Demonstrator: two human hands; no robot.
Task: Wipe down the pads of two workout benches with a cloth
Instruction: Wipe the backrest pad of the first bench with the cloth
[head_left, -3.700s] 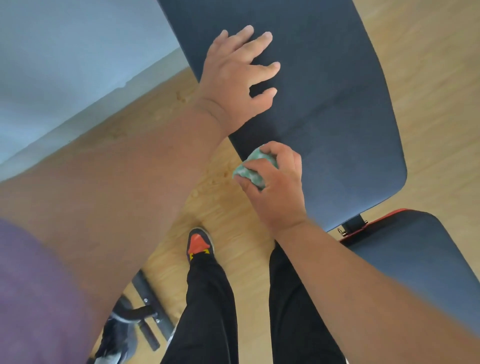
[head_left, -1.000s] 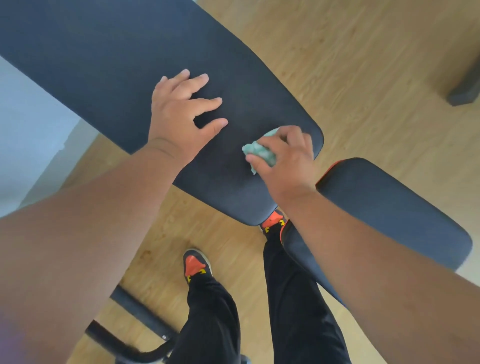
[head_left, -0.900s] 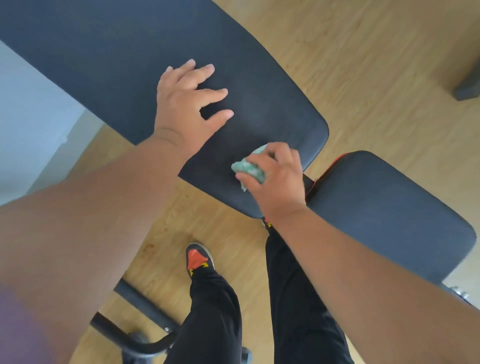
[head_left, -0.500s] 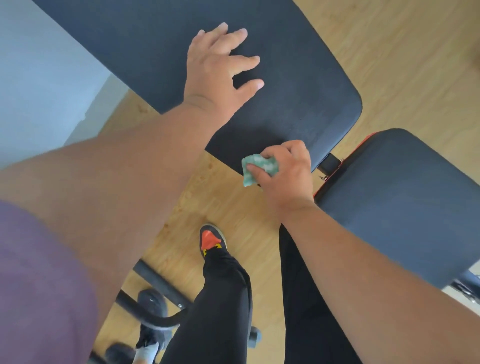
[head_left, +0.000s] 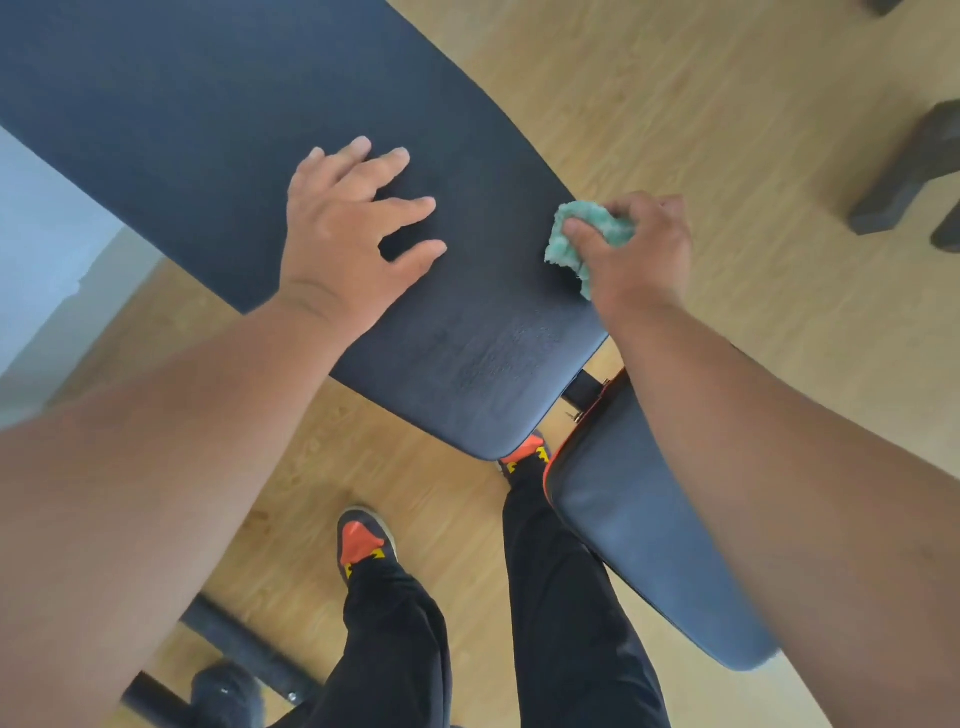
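Observation:
The long dark back pad (head_left: 197, 135) of the workout bench runs from the upper left to the centre. My left hand (head_left: 348, 239) lies flat on it with fingers spread. A crumpled green cloth (head_left: 582, 236) is pressed on the pad's right edge, gripped by my right hand (head_left: 639, 249). A damp streak shows on the pad's near end (head_left: 498, 358). The seat pad (head_left: 623, 530), dark with an orange rim, lies at the lower right, partly hidden under my right forearm.
Wooden floor (head_left: 727, 130) surrounds the bench. My legs in black trousers and orange-toed shoes (head_left: 361, 540) stand beside the bench. Black frame tubes (head_left: 228, 644) lie at the lower left. A dark equipment foot (head_left: 904, 182) sits at the right edge. A pale wall (head_left: 36, 223) is on the left.
My right hand has carried the cloth from the pad's near left edge across to its right edge. My left hand stays flat on the pad.

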